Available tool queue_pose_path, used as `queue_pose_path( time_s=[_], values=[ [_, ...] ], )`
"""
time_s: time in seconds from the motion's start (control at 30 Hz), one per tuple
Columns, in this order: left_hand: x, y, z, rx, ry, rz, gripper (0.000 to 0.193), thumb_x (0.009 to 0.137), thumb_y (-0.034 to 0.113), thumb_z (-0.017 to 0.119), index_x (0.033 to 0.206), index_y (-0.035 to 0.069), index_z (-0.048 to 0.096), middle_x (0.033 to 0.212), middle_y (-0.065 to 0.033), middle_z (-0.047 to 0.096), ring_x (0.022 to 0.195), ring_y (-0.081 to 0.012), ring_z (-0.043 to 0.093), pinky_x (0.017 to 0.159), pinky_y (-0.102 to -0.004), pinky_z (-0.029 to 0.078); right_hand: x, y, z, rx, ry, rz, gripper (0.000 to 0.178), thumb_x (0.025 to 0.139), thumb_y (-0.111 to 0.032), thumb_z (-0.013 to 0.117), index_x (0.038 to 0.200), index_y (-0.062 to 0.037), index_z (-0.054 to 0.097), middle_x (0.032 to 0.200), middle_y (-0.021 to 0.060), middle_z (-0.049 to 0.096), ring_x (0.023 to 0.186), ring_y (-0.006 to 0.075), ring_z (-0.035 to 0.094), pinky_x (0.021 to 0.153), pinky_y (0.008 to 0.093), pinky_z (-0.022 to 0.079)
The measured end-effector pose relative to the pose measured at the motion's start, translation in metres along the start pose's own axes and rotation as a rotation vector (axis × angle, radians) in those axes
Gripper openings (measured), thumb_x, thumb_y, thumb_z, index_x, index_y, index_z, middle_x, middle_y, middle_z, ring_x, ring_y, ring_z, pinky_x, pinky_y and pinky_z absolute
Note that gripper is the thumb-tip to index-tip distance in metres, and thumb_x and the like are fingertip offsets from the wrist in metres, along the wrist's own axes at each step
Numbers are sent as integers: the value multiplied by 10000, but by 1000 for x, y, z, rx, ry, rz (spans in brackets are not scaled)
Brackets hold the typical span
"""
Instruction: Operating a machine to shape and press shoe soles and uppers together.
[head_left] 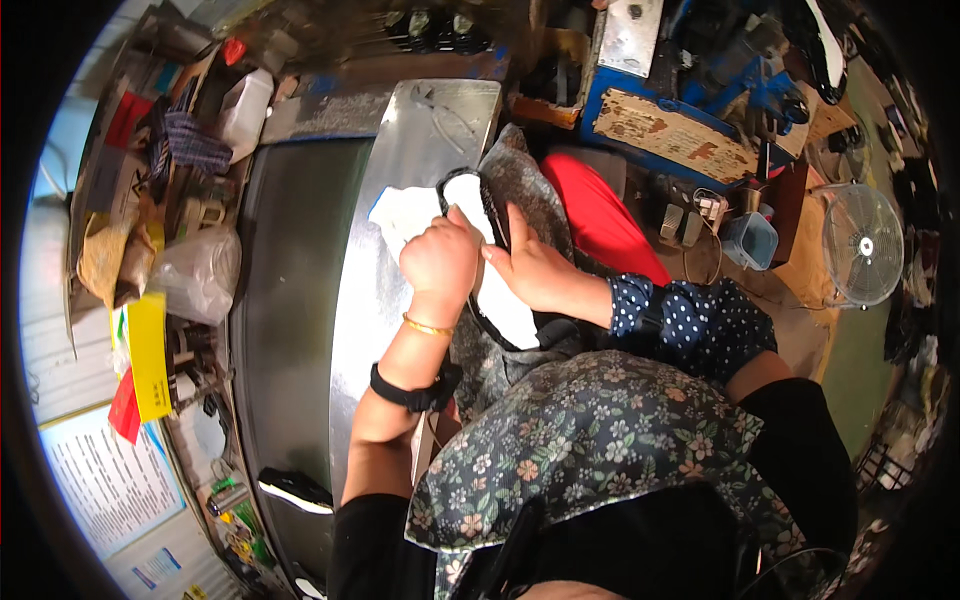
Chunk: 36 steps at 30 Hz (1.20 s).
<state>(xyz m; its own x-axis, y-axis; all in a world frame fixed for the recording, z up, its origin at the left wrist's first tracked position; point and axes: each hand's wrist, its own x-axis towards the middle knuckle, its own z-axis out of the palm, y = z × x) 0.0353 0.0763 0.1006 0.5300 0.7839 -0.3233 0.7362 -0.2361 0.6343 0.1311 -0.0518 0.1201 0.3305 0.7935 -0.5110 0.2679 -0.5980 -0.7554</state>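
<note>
A shoe (507,305) with a long white sole and a black rim lies sole up across my lap, its far end near the metal bench edge. My left hand (440,258) is closed in a fist over the sole's left side, with a crumpled white cloth (398,212) coming out from it. On the shoe's right side rests my right hand (540,272). Its thumb touches the white sole, its index finger stretches along the black edge, and its other fingers are mostly hidden. A patterned grey cloth (530,180) lies beneath the shoe.
A shiny metal bench (357,330) runs along my left, beside a dark conveyor belt (290,300) carrying another black-and-white shoe (295,492). Crowded shelves (190,215) stand farther left. At the right are a blue machine (680,130), a plastic bucket (750,243) and a fan (865,245).
</note>
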Motion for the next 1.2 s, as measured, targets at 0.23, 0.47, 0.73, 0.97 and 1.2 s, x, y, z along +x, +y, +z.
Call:
queue_pose_path(
  time_s=[0.23,0.47,0.73,0.97,1.2],
  values=[
    [60,-22,-6,-905,-271,-195,1000,915,771,170,1371,-72,455,1322,-196,565,1241,-271,528,1016,-363,419,82,33,-58,469,23,-152,783,1005,-595,255,1311,93,468,1304,294,536,1257,344,494,1078,379,350],
    [66,48,-16,337,-122,104,801,1000,564,166,1058,-57,669,1066,-327,636,1084,-477,583,945,-510,448,110,-40,-47,-536,409,-388,325,974,-253,411,921,-49,658,897,176,685,878,382,644,803,462,498],
    [-29,-17,1,-480,-268,260,695,879,113,695,1446,-28,319,1291,-165,563,1175,-253,549,1021,-352,411,180,43,-51,455,183,-492,496,1034,-388,388,985,0,693,935,99,718,889,187,655,856,304,480],
    [-56,-70,11,-1471,-575,-225,630,836,-58,611,1414,56,387,1186,-92,602,1121,-237,592,971,-369,501,179,20,-70,132,118,-565,463,1008,-409,485,1066,17,656,985,149,705,911,269,660,849,359,488],
    [-56,-61,-81,-211,161,129,933,791,99,751,1529,65,180,1276,-206,590,1088,-311,622,871,-387,520,26,31,-383,-777,725,-300,309,870,-302,617,1045,-65,714,1014,171,697,951,330,662,821,430,525]
  ],
)
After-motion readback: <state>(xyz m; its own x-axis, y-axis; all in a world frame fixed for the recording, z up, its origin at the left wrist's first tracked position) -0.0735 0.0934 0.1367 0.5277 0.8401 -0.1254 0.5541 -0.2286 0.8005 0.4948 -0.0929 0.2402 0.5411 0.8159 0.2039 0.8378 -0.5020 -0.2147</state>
